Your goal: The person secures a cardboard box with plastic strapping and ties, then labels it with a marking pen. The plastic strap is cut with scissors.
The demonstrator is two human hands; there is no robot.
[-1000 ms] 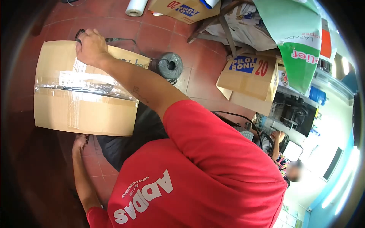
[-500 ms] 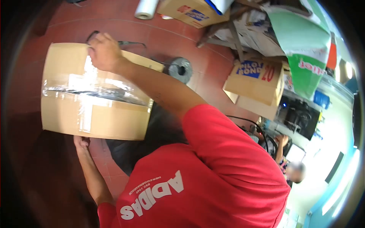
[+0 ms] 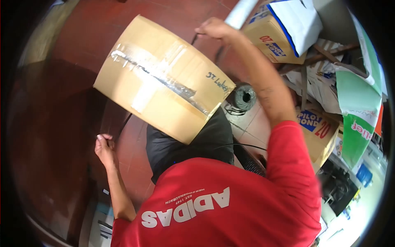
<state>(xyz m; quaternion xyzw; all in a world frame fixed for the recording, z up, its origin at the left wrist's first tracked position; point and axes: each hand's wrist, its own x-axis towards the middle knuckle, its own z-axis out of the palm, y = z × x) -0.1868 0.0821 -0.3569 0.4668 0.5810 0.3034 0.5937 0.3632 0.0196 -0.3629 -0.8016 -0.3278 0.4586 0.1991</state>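
A taped cardboard box point(image 3: 131, 45) sits tilted in front of me, with clear tape across its top and handwriting near one corner. My right hand point(image 3: 216, 29) is closed beyond its far edge, pinching a dark cord point(image 3: 194, 40) that drops toward the box. On the near left side, my left hand point(image 3: 105, 150) is closed, apart from the box. A dark line of cord point(image 3: 124, 124) runs from under the box toward it. What passes beneath the box is hidden. A spool of grey twine point(image 3: 245, 98) stands by the box's right corner.
Printed cartons point(image 3: 271, 43) stand at upper right, beside a white roll point(image 3: 242, 12). Another carton point(image 3: 317, 127) is at right, under a green and white sheet point(image 3: 358, 136). My dark-clothed leg point(image 3: 189, 142) is just under the box's near edge.
The box has turned and shifted right in view. My right hand has left its top and pulled cord away to the far right. My left hand has moved off the near side.
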